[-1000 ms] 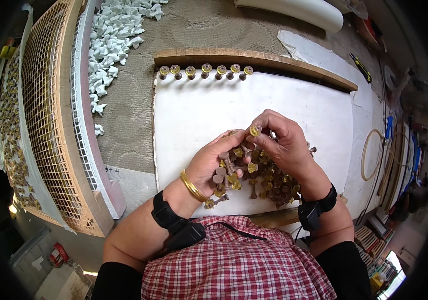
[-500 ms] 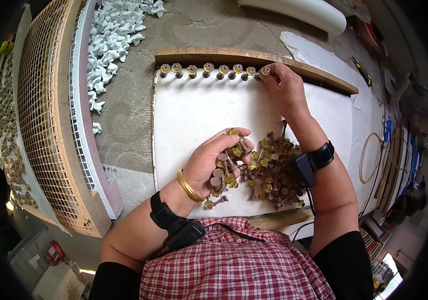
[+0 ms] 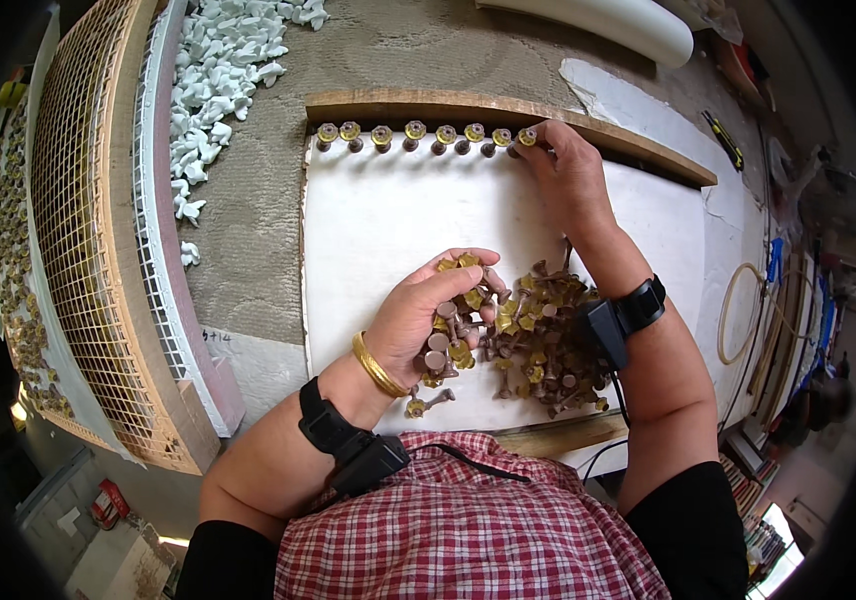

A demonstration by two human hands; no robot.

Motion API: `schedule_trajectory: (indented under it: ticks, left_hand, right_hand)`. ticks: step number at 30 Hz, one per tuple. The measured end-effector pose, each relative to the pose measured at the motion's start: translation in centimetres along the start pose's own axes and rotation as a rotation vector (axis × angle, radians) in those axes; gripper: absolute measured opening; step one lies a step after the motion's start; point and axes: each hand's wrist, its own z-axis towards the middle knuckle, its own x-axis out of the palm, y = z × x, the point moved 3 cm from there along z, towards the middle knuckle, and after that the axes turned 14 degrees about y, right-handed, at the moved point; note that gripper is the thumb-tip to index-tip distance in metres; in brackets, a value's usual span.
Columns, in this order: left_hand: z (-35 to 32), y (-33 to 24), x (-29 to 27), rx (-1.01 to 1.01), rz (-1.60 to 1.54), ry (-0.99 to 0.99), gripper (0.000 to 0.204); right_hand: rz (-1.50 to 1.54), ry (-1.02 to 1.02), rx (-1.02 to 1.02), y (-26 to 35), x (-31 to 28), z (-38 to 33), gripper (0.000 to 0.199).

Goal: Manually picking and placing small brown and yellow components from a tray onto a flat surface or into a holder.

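Note:
My right hand [image 3: 578,180] pinches a small brown stemmed piece with a yellow flower-shaped top [image 3: 527,137] at the right end of a row. Its base is partly hidden by my fingers. Several matching pieces [image 3: 414,131] stand upright in that row along the far edge of a white board [image 3: 378,210]. Cupped low over the board, my left hand [image 3: 410,312] holds a loose handful of the same pieces [image 3: 447,312], with the thumb over the upper ones. A heap of more pieces [image 3: 548,345] lies to its right, and a single piece [image 3: 430,403] lies below the palm.
A wooden strip [image 3: 428,102] runs behind the row. White small pieces [image 3: 218,80] are piled at the far left, beside mesh-covered wooden frames [image 3: 78,200]. At the far right lies a yellow-and-black cutter knife [image 3: 723,140]; a white roll [image 3: 598,28] is at the back.
The thumb and fingers of my left hand have shifted the handful slightly. My right hand keeps its pinch at the row's end, nearly in the same place.

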Motion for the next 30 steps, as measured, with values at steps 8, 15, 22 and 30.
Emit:
schedule_trajectory:
  ticks: [8,15,22,30]
  left_hand:
    - [-0.12,0.08,-0.32,0.001,0.022,-0.004,0.031]
    - [-0.22,0.05,-0.58,0.002,0.010,-0.006,0.031]
    - [-0.24,-0.04,-0.66,-0.003,0.026,-0.014,0.031]
    - [-0.29,-0.10,-0.35,-0.004,0.014,-0.030,0.033]
  right_hand:
    - [0.056,0.009,-0.075,0.64,0.10,-0.16,0.012]
    - [0.290,0.023,0.117,0.18,0.36,-0.10,0.009]
    - [0.111,0.025,0.017,0.35,0.36,-0.17,0.009]
    - [-0.076,-0.077,-0.077,0.77,0.23,-0.64,0.018]
